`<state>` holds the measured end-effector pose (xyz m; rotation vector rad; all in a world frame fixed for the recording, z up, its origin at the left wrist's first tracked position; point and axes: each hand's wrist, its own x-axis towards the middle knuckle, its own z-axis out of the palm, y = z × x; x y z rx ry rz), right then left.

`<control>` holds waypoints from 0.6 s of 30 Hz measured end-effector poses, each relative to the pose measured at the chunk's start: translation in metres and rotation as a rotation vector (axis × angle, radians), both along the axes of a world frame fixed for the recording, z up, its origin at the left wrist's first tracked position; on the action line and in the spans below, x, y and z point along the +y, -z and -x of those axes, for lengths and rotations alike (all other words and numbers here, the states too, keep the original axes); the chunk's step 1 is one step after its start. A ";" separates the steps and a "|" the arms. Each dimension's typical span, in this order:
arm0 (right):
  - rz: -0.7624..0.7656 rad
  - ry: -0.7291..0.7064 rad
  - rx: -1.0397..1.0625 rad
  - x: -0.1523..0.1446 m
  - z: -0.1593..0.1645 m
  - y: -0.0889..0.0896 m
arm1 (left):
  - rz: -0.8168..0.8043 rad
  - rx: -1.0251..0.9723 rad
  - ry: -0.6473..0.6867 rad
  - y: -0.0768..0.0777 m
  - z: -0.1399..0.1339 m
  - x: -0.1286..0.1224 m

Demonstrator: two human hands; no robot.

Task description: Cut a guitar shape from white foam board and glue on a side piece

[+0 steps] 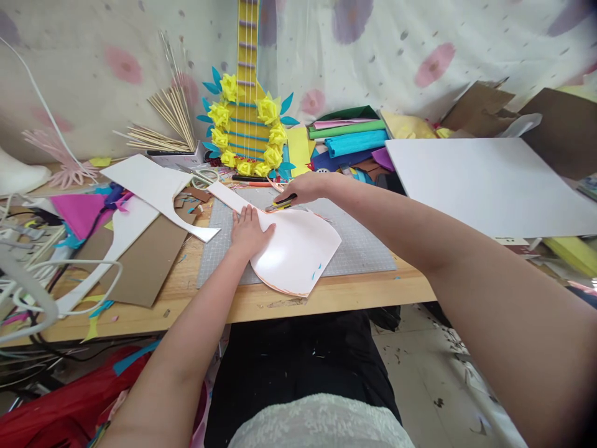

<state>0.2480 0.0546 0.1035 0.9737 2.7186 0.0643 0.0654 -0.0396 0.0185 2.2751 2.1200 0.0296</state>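
A white foam board piece (296,249), cut with a rounded body and a narrow neck, lies on a grey cutting mat (359,255). My left hand (250,231) lies flat on it where the neck joins the body, fingers spread. My right hand (308,188) is closed around a utility knife (285,203) with a yellow and black handle. The knife's tip is at the board's upper edge, just right of my left fingers; whether it touches is too small to tell. Orange lines run along parts of the board's edge.
A yellow guitar-shaped craft (249,118) with paper roses stands behind the mat. White board offcuts (144,186), brown cardboard (149,261) and scissors (204,179) lie to the left. A large white board (485,180) is on the right, near rolled coloured paper (357,143). Wooden sticks (172,118) stand at the back.
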 end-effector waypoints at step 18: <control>0.056 0.027 -0.005 0.002 -0.016 0.008 | 0.001 -0.006 0.008 0.000 0.001 0.000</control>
